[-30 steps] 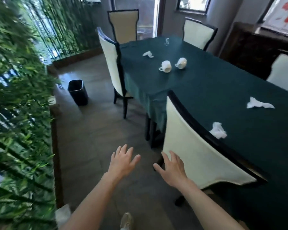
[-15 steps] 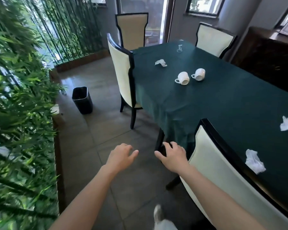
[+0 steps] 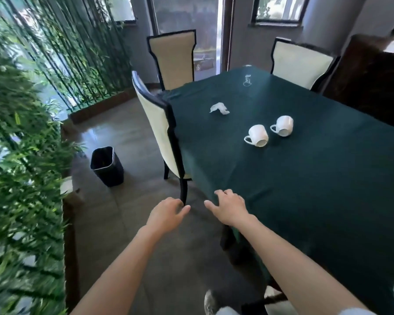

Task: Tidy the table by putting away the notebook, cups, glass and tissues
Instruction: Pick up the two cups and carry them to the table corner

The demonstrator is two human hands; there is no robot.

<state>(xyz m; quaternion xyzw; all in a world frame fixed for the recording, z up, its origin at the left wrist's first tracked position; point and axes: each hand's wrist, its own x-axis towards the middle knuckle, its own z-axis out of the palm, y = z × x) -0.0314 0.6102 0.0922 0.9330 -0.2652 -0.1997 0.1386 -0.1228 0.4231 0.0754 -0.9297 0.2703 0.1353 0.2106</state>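
Head view: two white cups [image 3: 257,135] [image 3: 283,125] lie tipped at centre on the green table [image 3: 305,178], insides hidden; a tissue [image 3: 219,108] and glass [image 3: 247,80] above them. Black bin [image 3: 106,165] centre-left, contents unclear. Left hand [image 3: 166,215] and right hand [image 3: 229,206], lower centre: fingers loosely apart, empty

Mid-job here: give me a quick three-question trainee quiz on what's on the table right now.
1. True or false: both white ceramic cups lie on their sides on the dark green tablecloth.
2. What sits nearest the far end of the table? A) clear glass B) crumpled white tissue C) black waste bin
3. Fill in: the left hand and right hand hold ____.

Key: 1 true; 2 A; 3 nothing
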